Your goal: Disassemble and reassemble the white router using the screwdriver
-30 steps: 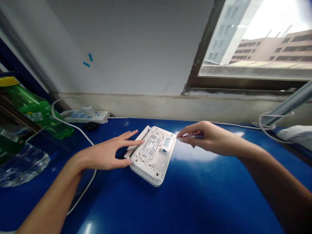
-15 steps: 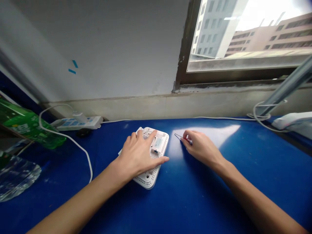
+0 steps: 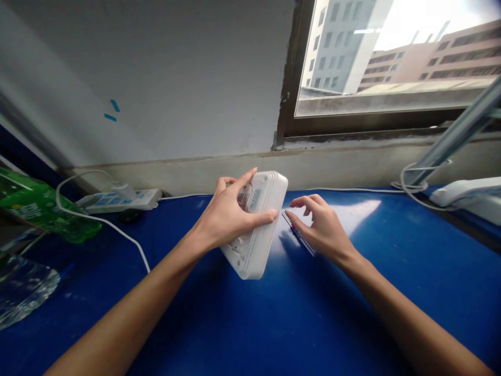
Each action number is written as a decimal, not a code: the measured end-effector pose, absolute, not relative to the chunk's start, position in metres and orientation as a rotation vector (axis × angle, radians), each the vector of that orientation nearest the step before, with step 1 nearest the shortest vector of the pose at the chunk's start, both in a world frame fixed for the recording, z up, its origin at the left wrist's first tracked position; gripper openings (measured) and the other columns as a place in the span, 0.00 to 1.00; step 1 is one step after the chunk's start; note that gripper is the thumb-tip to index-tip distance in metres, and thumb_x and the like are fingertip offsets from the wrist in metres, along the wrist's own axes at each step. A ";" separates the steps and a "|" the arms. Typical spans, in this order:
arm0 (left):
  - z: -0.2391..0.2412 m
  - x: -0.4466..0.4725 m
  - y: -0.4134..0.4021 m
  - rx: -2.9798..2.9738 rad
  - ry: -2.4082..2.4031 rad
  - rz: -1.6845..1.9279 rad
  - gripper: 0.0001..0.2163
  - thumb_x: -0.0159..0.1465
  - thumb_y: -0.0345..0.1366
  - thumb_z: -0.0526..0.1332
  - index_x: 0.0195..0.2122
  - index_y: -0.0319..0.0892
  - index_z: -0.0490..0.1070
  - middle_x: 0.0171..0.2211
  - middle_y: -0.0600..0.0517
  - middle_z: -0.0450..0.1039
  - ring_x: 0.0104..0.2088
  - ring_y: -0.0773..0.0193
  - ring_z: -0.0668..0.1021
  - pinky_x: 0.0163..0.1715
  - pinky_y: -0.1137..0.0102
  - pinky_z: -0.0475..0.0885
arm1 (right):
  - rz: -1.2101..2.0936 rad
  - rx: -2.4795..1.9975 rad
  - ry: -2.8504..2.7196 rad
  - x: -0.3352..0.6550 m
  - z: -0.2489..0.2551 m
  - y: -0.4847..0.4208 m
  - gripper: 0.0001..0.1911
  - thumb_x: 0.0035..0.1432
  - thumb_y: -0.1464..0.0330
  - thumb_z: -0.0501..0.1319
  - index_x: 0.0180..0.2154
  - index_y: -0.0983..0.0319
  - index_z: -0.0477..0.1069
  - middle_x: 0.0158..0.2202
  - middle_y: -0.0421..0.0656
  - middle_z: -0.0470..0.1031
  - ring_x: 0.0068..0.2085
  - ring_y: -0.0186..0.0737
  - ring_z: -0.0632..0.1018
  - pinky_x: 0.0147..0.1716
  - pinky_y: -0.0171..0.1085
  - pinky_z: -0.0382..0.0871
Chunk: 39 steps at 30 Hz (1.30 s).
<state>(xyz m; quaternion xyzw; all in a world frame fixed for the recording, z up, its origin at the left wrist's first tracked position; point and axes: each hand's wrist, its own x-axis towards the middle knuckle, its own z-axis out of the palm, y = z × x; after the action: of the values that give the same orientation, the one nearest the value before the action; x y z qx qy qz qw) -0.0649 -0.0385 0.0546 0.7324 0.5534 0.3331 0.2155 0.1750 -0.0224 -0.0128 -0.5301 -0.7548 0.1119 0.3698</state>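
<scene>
My left hand grips a white plastic device, thumb along its near side and fingers over its far edge. The device is boxy with rounded corners, a perforated back and a label, much like a router. It is tilted up on edge, its back turned toward the left, partly behind the hand. My right hand hovers just right of it, fingers apart and curved. Beneath that hand, thin metal tweezers lie slantwise on the blue table; the hand covers part of them.
A white power strip with a plugged-in cable sits at the wall, a dark round object before it. At left lie a green bottle and a clear plastic container. A metal pole and white appliance stand right.
My left hand has lifted and tipped the device up from lying flat, moving it slightly right. My right hand has let go of the tweezers, which now rest on the table.
</scene>
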 end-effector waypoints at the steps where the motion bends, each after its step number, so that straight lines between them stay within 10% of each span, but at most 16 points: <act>1: 0.055 -0.067 -0.039 1.973 1.470 1.045 0.44 0.53 0.56 0.72 0.70 0.57 0.58 0.59 0.44 0.61 0.55 0.46 0.75 0.56 0.50 0.74 | 0.379 -1.260 -1.858 0.173 -0.008 -0.025 0.16 0.65 0.55 0.61 0.44 0.60 0.75 0.45 0.49 0.76 0.40 0.44 0.77 0.39 0.42 0.72; 10: 0.018 -0.083 -0.062 1.680 1.168 1.436 0.47 0.53 0.53 0.72 0.67 0.58 0.43 0.64 0.45 0.60 0.55 0.49 0.77 0.50 0.57 0.79 | 0.815 -0.845 -2.212 0.149 -0.002 -0.055 0.52 0.55 0.51 0.72 0.72 0.44 0.46 0.75 0.46 0.51 0.72 0.58 0.57 0.68 0.61 0.55; 17: 0.008 -0.127 -0.084 1.905 1.204 1.331 0.50 0.51 0.47 0.77 0.69 0.55 0.48 0.71 0.45 0.52 0.70 0.42 0.62 0.66 0.50 0.65 | 0.730 -0.905 -2.402 0.143 -0.018 -0.052 0.43 0.61 0.54 0.68 0.72 0.49 0.53 0.72 0.51 0.57 0.71 0.56 0.61 0.66 0.59 0.60; 22: -0.005 -0.157 -0.088 1.759 1.237 1.136 0.42 0.51 0.44 0.78 0.64 0.52 0.60 0.62 0.44 0.71 0.60 0.44 0.76 0.58 0.50 0.74 | 0.560 -0.977 -2.481 0.148 -0.015 -0.049 0.38 0.62 0.56 0.68 0.69 0.48 0.60 0.73 0.51 0.56 0.72 0.59 0.58 0.65 0.62 0.60; 31: -0.016 -0.160 -0.089 2.046 1.567 0.789 0.40 0.51 0.53 0.76 0.65 0.52 0.69 0.63 0.46 0.72 0.63 0.41 0.73 0.63 0.46 0.67 | 0.369 -1.055 -2.611 0.162 -0.004 -0.044 0.37 0.58 0.51 0.69 0.66 0.48 0.66 0.71 0.48 0.60 0.71 0.59 0.60 0.65 0.63 0.61; 39: -0.020 -0.153 -0.095 2.281 1.631 0.691 0.41 0.55 0.60 0.71 0.69 0.58 0.63 0.76 0.47 0.41 0.71 0.34 0.56 0.67 0.42 0.59 | 0.363 -1.253 -2.271 0.187 0.017 -0.032 0.19 0.70 0.57 0.57 0.51 0.59 0.78 0.49 0.50 0.80 0.45 0.47 0.81 0.42 0.44 0.77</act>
<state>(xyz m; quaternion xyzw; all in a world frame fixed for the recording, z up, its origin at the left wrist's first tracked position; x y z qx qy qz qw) -0.1535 -0.0950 -0.0200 0.7835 0.5602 0.2375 0.1265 0.1875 -0.0318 0.0169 -0.4622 -0.8376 0.1341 0.2585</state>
